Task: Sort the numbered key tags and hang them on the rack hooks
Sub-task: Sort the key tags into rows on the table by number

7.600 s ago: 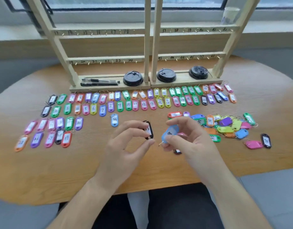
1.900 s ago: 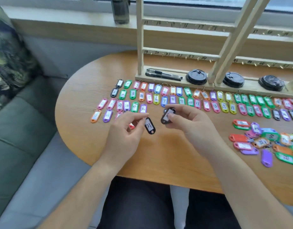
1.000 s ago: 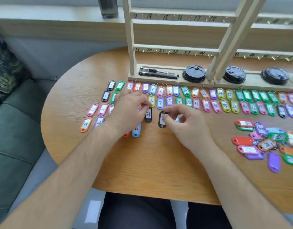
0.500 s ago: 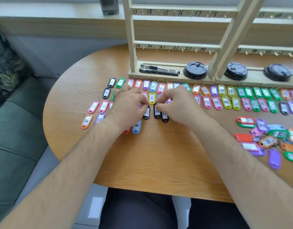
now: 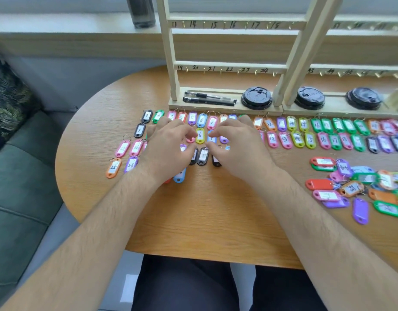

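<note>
1. A sofa (image 5: 18,176) sits well left of the rack (image 5: 171,52), beside the rounded end of the table (image 5: 193,221).
2. A bottle (image 5: 140,11) stands on the sill (image 5: 59,21), just behind and left of the rack's left post.
3. The left hand (image 5: 168,149) is palm down in front of the rack's left section, over the near tags. Its fingers are loosely bent and grip nothing visible.
4. Three black tags (image 5: 203,156) lie side by side on the table between the two hands, in front of the rack.
5. The right hand (image 5: 238,147) is also palm down, with loose fingers and nothing gripped. Whether its fingertips touch a tag cannot be told.
6. Two pens (image 5: 208,98) and three lids (image 5: 256,98) rest on the rack's base.
7. Two tag rows (image 5: 296,138) run along the front of the rack's base, the numbers rising rightward.
8. A loose tag pile (image 5: 352,187) lies in front of the rack's right section, farther from the rack than the rows.
</note>
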